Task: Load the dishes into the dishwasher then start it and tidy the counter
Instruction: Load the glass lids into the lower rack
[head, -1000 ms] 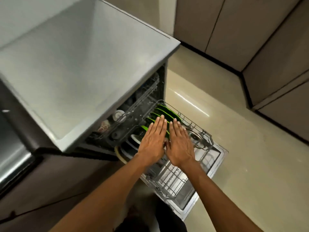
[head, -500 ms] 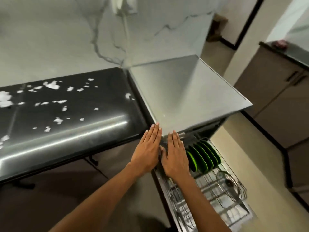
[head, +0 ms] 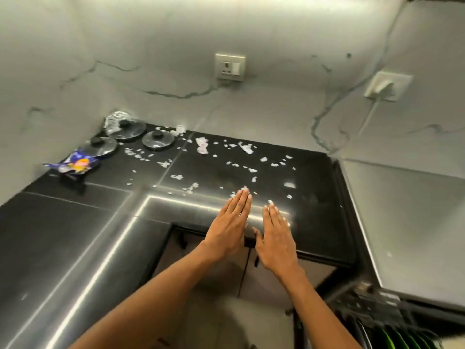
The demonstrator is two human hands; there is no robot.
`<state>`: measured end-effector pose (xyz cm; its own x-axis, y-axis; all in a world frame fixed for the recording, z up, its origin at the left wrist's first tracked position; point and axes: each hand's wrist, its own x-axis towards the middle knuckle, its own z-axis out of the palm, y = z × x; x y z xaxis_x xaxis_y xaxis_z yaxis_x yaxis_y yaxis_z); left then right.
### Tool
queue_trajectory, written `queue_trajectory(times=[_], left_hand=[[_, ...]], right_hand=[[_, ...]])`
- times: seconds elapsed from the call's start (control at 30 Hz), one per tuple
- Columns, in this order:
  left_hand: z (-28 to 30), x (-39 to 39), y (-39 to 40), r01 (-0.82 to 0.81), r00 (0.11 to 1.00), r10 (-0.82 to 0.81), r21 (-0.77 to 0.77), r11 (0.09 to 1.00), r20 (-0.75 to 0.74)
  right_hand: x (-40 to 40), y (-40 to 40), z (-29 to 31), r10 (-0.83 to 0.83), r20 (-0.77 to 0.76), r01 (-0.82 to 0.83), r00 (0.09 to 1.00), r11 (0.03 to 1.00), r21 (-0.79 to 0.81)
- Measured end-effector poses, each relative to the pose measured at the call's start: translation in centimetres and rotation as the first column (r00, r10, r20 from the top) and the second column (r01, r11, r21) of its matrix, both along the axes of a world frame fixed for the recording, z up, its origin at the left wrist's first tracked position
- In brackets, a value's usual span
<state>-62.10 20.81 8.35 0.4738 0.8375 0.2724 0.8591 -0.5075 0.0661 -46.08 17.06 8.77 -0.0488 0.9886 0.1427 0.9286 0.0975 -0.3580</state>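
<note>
Both my left hand (head: 227,226) and right hand (head: 275,235) are flat and empty at centre frame over the black counter (head: 314,210). Three pot lids (head: 157,139) wait upper left; I'd take each by its knob. Dishwasher rack (head: 392,328) sits lower right.

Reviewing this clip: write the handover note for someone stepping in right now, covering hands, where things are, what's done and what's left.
Left hand and right hand: both flat, fingers straight, holding nothing, over the front edge of the black counter.
Green plates stand in the dishwasher rack, which is pulled out at lower right.
Left: three pot lids at the back corner, a blue wrapper and white scraps scattered over the counter. Rack not pushed in; dishwasher apparently not yet started.
</note>
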Motion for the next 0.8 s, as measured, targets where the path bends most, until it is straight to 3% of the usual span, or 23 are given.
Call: queue_trajectory(times=[0.37,0.63,0.8], left_hand=[[-1.6,-10.1,7.8,-0.347,0.934,0.357,-0.181,0.920,0.026],[-1.6,-16.9,13.5,-0.583,0.785,0.616,-0.260,0.770,0.064],[-1.8,-20.1,15.7,-0.686,0.643,0.747,-0.305,0.660,0.169]], right_hand=[[-12.0,13.1,-0.5,0.364,0.049,-0.363,0.930,0.931,-0.028],[-18.8,23.7,-0.9,0.575,0.073,-0.567,0.815,0.817,-0.104],[-23.4,28.4,-1.2,0.687,0.106,-0.676,0.719,0.726,-0.124]])
